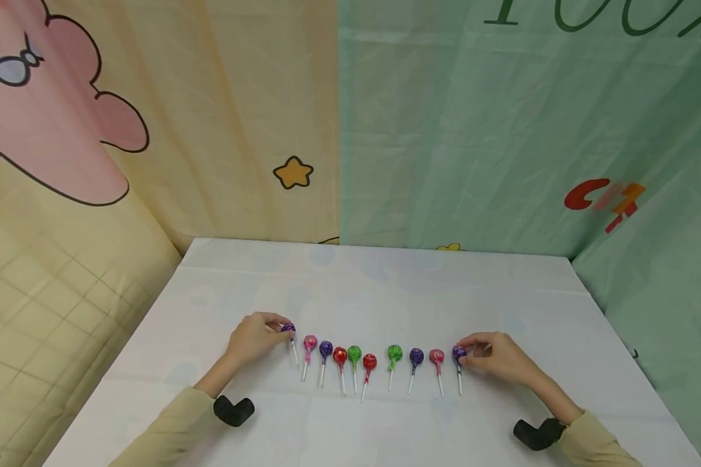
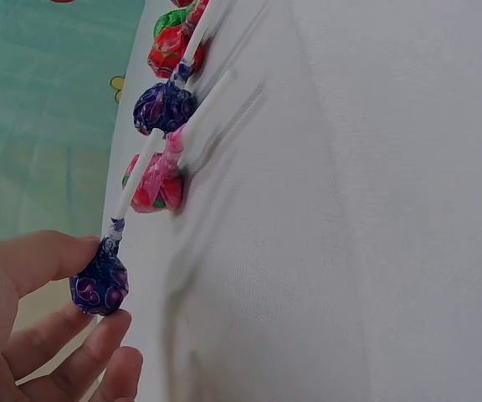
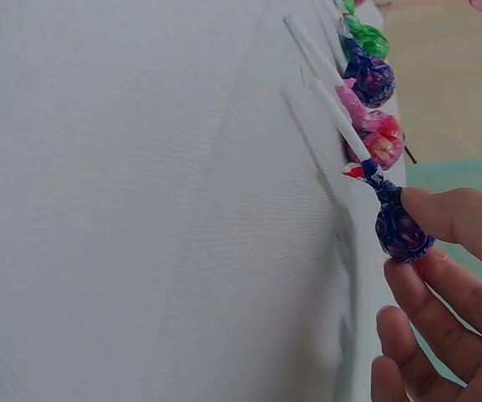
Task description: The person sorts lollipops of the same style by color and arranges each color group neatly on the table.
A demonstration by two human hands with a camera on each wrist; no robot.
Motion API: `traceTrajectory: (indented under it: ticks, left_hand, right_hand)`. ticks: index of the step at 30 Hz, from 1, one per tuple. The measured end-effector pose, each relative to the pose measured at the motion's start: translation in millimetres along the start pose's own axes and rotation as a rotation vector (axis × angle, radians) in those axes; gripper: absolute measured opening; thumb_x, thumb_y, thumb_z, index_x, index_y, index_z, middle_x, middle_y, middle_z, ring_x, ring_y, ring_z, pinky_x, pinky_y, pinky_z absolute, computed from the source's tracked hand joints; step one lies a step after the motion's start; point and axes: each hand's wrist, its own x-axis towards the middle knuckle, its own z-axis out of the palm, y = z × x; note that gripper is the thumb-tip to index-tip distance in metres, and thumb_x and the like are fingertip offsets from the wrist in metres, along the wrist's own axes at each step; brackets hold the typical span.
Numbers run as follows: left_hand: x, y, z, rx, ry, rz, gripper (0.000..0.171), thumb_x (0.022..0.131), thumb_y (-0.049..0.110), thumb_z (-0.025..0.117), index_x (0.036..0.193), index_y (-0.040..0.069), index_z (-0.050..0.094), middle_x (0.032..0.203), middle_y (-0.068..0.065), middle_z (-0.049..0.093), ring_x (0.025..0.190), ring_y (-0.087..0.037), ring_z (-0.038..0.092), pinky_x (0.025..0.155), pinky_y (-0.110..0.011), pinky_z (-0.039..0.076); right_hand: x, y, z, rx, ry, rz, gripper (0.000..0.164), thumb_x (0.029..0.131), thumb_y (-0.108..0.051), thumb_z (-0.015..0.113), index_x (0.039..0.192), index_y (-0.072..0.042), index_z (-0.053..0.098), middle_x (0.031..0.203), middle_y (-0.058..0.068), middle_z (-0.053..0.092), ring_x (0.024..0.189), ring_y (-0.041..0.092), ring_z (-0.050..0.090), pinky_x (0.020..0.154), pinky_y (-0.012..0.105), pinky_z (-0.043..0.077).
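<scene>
At the left end of a row of wrapped lollipops, my left hand [image 1: 252, 340] pinches a purple lollipop [image 2: 99, 286] by its round head, thumb on one side and fingers on the other. Its white stick points toward the person's side of the table. My right hand [image 1: 498, 357] holds another purple lollipop [image 3: 402, 233] the same way at the row's right end. Beside the left one lies a pink lollipop [image 1: 310, 342]; a second pink lollipop [image 1: 437, 357] lies beside the right one. Both hands' other fingers are loosely bent.
Between the hands, red [image 1: 370, 362], green [image 1: 394, 353] and purple lollipops [image 1: 417, 357] lie on the white-covered table [image 1: 350, 434], with a gap mid-row. Black wrist mounts [image 1: 233, 411] sit by both sleeves. Printed curtains [image 1: 239, 117] hang behind the table's far edge.
</scene>
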Motion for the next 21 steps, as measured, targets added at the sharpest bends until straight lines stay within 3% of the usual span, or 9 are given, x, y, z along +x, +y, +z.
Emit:
traceTrajectory:
  ticks: [11,21]
  left_hand:
    - [-8.0,13.9,7.1,-0.006,0.072,0.036,0.027,0.078,0.029,0.078,0.100,0.014,0.075,0.082,0.000,0.070,0.060,-0.010,0.053,0.048,-0.024,0.036]
    - [6.9,33.9,12.3,-0.007,0.073,0.074,0.026,0.078,0.029,0.078,0.101,0.017,0.076,0.084,0.001,0.071,0.061,-0.009,0.054,0.050,-0.025,0.038]
  right_hand:
    - [7,-17,-1,0.005,0.072,-0.003,0.025,0.082,-0.026,0.075,0.104,-0.015,0.073,0.090,-0.005,0.070,0.073,0.002,0.053,0.068,0.022,0.048]
    - [34,-44,6,0.026,0.047,-0.046,0.027,0.082,-0.028,0.075,0.106,-0.014,0.072,0.096,-0.001,0.071,0.074,0.005,0.054,0.066,0.023,0.047]
